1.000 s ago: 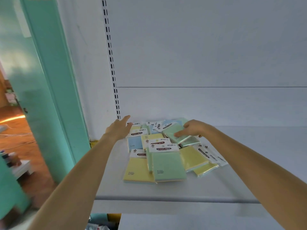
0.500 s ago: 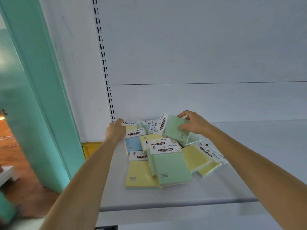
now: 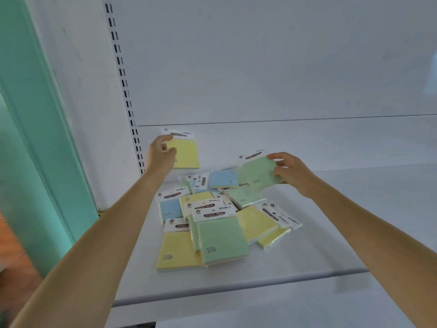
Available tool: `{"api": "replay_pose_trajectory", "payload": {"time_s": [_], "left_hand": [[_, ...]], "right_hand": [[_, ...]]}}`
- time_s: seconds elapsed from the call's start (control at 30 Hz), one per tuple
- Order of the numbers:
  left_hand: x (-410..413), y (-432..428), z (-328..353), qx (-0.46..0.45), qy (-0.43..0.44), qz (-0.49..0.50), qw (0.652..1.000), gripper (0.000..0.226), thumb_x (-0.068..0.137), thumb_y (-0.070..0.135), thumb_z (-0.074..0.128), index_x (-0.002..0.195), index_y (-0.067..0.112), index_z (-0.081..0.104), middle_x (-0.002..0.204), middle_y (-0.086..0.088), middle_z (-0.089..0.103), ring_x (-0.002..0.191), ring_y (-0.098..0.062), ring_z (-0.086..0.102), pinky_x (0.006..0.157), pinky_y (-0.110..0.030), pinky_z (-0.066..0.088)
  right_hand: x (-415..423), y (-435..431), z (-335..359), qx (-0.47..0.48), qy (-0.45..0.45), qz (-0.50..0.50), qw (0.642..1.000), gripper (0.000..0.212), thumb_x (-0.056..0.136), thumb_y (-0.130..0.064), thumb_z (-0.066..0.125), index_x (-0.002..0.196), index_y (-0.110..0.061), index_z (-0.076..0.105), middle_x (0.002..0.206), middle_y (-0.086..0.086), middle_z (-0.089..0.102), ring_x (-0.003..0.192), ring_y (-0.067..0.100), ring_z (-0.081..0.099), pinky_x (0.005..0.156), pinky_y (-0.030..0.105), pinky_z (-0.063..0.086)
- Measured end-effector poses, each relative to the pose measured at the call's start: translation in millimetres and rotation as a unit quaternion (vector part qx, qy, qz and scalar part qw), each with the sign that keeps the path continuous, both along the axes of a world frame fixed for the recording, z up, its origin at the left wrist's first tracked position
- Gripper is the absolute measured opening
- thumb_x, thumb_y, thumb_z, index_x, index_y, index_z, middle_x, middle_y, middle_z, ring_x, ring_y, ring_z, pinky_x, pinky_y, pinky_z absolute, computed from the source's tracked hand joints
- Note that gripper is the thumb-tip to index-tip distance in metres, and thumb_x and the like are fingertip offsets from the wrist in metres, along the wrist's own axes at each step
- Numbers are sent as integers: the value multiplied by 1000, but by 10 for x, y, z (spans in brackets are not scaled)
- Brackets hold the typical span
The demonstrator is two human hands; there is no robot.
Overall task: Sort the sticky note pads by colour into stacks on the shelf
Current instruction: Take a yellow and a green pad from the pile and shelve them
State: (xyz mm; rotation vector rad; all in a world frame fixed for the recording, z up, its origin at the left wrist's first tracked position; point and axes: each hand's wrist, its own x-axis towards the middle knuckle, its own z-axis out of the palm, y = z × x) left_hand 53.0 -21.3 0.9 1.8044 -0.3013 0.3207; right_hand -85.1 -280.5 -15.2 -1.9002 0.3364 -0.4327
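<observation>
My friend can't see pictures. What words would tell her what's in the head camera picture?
A person's left hand holds up a yellow sticky note pad and the right hand holds a green pad, both above a jumbled pile of yellow, green and blue pads on a white shelf.

- "STICKY NOTE" on white header card (image 3: 214,214) of front green pad (image 3: 222,240).
- Same wording atop blue pad (image 3: 170,209), behind-left of front green pad.
- "STICKY N", remainder covered, atop yellow pad (image 3: 177,252) just left of it.
- Top print of raised yellow pad (image 3: 185,152) and raised green pad (image 3: 260,174), behind it: blurred, unreadable.
</observation>
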Motion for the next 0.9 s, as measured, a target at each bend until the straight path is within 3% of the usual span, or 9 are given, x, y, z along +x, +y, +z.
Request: {"api": "replay_pose_trajectory", "payload": {"time_s": [0.07, 0.2, 0.37, 0.43, 0.5, 0.63, 0.73, 0.83, 0.9], "left_hand": [[-170, -286, 62, -5, -1, -29, 1000, 37, 88, 6, 50, 123, 18, 53, 110, -5, 44, 70, 0, 47, 57, -18, 40], [-516, -960, 21, -8, 6, -65, 998, 27, 86, 10, 57, 113, 14, 61, 112, -12, 56, 86, -21, 56, 73, -32, 47], [-1031, -2026, -79, 12, 9, -118, 993, 32, 84, 10, 58, 116, 12, 63, 102, -6, 56, 107, -21, 57, 89, -28, 43], [-1278, -2489, -128, 7, 23, -147, 989, 36, 84, 6, 55, 119, 13, 60, 115, -13, 59, 115, -25, 56, 83, -26, 41], [-1528, -2963, -164, -5, 43, -177, 983, 41, 83, 2, 51, 122, 13, 58, 127, -16, 55, 116, -29, 56, 79, -27, 41], [-2002, -3896, -244, -14, 60, -215, 975, 45, 83, -2, 48, 125, 12, 56, 130, -15, 54, 104, -27, 57, 69, -26, 44], [-2317, -4506, -281, -6, 67, -220, 973, 46, 82, -3, 48, 126, 10, 55, 130, -16, 54, 114, -29, 55, 79, -30, 45], [-2499, -5068, -292, 4, 70, -233, 970, 46, 82, -3, 49, 126, 9, 54, 129, -19, 54, 104, -29, 56, 83, -35, 47], [-2553, -5434, -291, 12, 65, -239, 969, 45, 82, -4, 49, 126, 7, 54, 129, -21, 53, 109, -33, 55, 88, -38, 48]], "right_hand": [[-89, -195, 9, 42, -17, -15, 999, 41, 86, 8, 41, 121, -10, 52, 110, 13, 49, 94, 28, 52, 67, 25, 50], [-412, -712, -20, 71, -42, -44, 996, 44, 85, 10, 41, 124, -7, 49, 114, 15, 49, 96, 29, 52, 75, 30, 50], [-1199, -1625, -78, 60, -52, -86, 993, 44, 87, 10, 39, 127, -7, 47, 114, 10, 46, 96, 27, 50, 61, 18, 51], [-1569, -2063, -109, 47, -45, -112, 992, 45, 87, 10, 38, 127, -7, 47, 116, 11, 46, 97, 27, 50, 63, 18, 52], [-1934, -2517, -149, 43, -33, -145, 988, 46, 87, 11, 37, 128, -7, 47, 123, 17, 46, 98, 27, 50, 75, 29, 53], [-2572, -3342, -242, 24, -12, -196, 980, 47, 87, 11, 37, 129, -9, 47, 134, 20, 43, 103, 27, 49, 86, 36, 48], [-2909, -3835, -280, -3, 7, -231, 973, 48, 88, 8, 38, 130, -14, 47, 135, 17, 45, 103, 23, 49, 79, 31, 48], [-3115, -4298, -326, -28, 18, -263, 964, 49, 89, 5, 37, 131, -17, 46, 134, 13, 46, 101, 21, 47, 59, 20, 42], [-3175, -4620, -367, -34, 18, -277, 960, 50, 88, 6, 37, 131, -18, 47, 135, 13, 46, 106, 25, 49, 65, 22, 46]]}}
